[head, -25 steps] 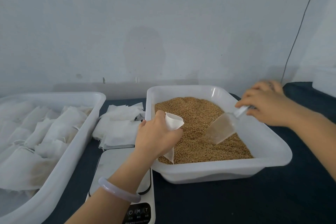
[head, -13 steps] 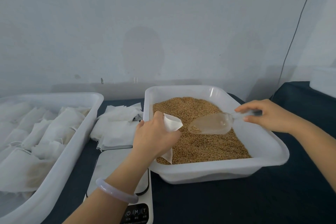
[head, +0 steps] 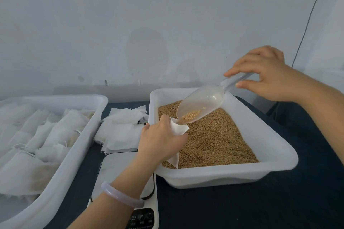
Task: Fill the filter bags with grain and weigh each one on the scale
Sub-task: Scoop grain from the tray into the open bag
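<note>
The filter bag (head: 180, 127) sits over the near left corner of a white tray (head: 260, 171) of grain (head: 214, 135). The left hand (head: 162, 140) is curled round the bag, holding its mouth open and upward. A clear scoop (head: 202, 104) tilts down with its lip at the bag's mouth and a little grain at its tip. The right hand (head: 270, 76) pinches the handle between thumb and fingers. Under the left forearm, which wears a pale bracelet (head: 121, 196), lies the scale (head: 121, 171). Behind it is a pile of empty bags (head: 122, 128), and farther left a second tray (head: 74, 154) holds filled bags (head: 46, 135). All rest on a dark desk (head: 242, 210) against a pale wall (head: 167, 15), with a thin cable (head: 309, 16) running down at right. Half a second ago the scoop was level and low over the grain. It is now raised and tipped, while the bag has barely moved.
</note>
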`<control>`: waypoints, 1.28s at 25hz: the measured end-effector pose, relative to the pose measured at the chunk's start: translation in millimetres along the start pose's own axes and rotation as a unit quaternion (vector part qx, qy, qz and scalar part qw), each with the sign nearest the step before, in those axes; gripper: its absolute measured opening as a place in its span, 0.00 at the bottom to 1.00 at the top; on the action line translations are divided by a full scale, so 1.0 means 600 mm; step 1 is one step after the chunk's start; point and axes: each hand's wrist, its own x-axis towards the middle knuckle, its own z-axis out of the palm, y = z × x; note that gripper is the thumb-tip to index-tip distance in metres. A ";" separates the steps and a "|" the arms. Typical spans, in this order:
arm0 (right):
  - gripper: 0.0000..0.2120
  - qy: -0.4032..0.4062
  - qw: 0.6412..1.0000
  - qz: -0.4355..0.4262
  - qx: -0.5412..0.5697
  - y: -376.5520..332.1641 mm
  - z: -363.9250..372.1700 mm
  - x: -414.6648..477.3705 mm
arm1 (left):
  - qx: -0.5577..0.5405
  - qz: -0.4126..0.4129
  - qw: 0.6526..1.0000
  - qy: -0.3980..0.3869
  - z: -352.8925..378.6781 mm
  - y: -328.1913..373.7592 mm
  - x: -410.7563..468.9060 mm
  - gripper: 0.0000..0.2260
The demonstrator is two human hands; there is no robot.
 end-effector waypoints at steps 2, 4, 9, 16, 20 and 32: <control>0.15 0.015 0.999 -0.027 -0.031 -0.012 -0.008 0.005 | -0.002 -0.002 1.000 0.002 0.000 0.000 0.001 0.12; 0.15 0.026 0.998 -0.040 -0.046 -0.020 -0.008 0.008 | -0.005 -0.005 1.000 0.006 0.000 0.000 0.001 0.12; 0.15 0.021 0.999 0.017 -0.022 0.000 0.004 0.003 | -0.011 -0.017 1.000 0.014 0.000 0.001 0.000 0.12; 0.13 -0.178 0.970 0.149 -0.067 0.030 0.140 -0.061 | -0.005 -0.012 1.000 0.027 0.004 -0.002 0.001 0.13; 0.13 -0.165 0.972 0.164 0.024 0.029 0.186 -0.076 | -0.011 -0.009 0.999 0.029 0.005 -0.003 0.001 0.12; 0.15 -0.093 0.956 0.169 0.221 0.045 0.056 -0.038 | 0.006 -0.004 1.000 0.013 0.004 -0.005 0.003 0.13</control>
